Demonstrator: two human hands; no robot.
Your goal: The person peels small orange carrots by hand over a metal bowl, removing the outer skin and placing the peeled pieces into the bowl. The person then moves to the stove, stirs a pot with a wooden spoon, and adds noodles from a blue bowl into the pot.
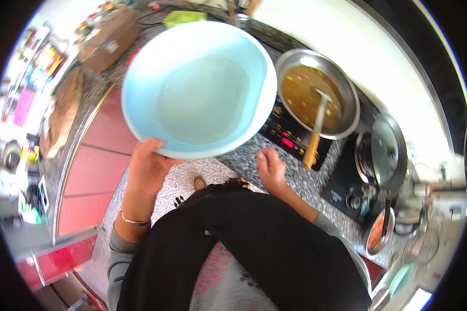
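Note:
A large light-blue plastic basin (202, 105) is tilted in front of me, and a shallow layer of what looks like clear water covers its bottom. My left hand (150, 167) grips the basin's near rim, thumb over the edge and fingers underneath. Just to the right of the basin, apart from it, my right hand (270, 167) has its fingers curled in, with nothing visible in them. Beyond it, a steel wok (352, 112) of brown soup with floating bits sits on an induction cooker (278, 134). A wooden-handled metal spatula (320, 120) rests in the wok.
Right of the wok stand a lidded pan (387, 151) and a bowl of reddish food (375, 233) on the granite counter (241, 155). A wooden board (64, 112), a brown box (111, 39) and a green container (183, 17) are to the left and back. Reddish cabinet doors (101, 167) lie below.

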